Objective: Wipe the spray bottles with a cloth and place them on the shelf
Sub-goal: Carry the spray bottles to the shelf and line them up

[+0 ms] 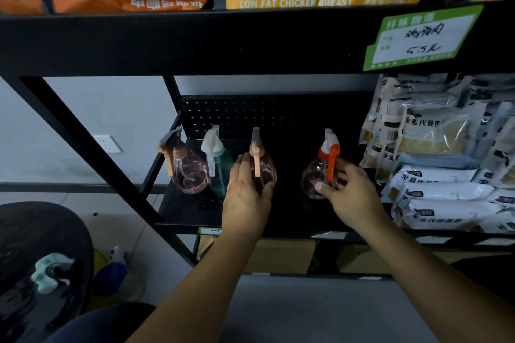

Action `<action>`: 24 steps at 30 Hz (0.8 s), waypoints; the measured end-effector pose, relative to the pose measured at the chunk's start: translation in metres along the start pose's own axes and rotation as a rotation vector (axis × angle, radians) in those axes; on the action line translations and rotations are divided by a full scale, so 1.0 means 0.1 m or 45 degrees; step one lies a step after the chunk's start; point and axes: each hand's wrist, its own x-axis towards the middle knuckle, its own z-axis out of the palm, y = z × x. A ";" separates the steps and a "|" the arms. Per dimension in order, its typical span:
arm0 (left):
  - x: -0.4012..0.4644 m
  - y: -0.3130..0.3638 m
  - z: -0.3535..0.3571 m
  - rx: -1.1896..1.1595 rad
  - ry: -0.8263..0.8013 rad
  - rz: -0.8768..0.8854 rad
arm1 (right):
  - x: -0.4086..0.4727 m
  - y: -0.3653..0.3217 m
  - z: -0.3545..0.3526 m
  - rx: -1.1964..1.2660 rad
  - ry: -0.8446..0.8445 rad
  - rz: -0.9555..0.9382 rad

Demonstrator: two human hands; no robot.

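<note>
Setting bottles on the shelf [178, 214]: left hand [245, 198] grips the pink bottle [263, 172]. Right hand [349, 200] holds the orange-trigger bottle [315, 175], spacing the row, I'd guess.

Four spray bottles stand in a row on the shelf [184, 211]: the leftmost bottle [189, 172] at the left edge, the second bottle [220, 172] just right of it, the third bottle [264, 170] under the left hand [245, 198], and the fourth bottle [315, 175] further right, held by the right hand [348, 198]. Packets [434, 175] are stacked at the shelf's right end, the price tag [418, 39] hangs on the upper shelf edge above them, and a perforated panel [264, 114] stands behind the bottles. A cloth [50, 273] lies on a chair seat [41, 231] near left, with boxes [281, 256] below the shelf.
</note>
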 end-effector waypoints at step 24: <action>-0.01 -0.11 -0.03 0.010 -0.055 0.052 | 0.14 -0.20 0.35 0.027 -0.078 -0.103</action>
